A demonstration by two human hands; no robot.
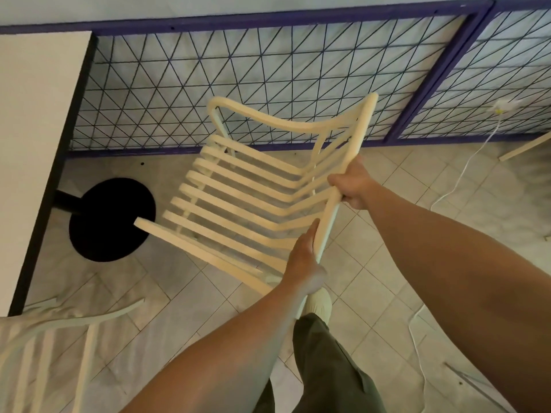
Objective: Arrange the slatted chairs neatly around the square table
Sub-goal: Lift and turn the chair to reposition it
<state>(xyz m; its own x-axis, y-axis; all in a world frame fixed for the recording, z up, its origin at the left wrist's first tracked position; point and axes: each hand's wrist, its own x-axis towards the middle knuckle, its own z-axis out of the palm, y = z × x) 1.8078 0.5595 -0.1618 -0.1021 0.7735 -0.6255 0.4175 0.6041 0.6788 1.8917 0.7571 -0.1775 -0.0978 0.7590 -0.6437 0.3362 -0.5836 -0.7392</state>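
Head view, left hand [304, 263], right hand [353, 184] — gripping chair [362, 129]

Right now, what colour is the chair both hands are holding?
Cream all over, frame and slats alike. The slatted chair shows best in the head view, the only one.

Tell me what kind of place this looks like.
Probably a café or terrace seating area: a square table on a round black pedestal base, a cream slatted chair plus a second chair, and a purple-framed wire-mesh railing beside the tiled floor.
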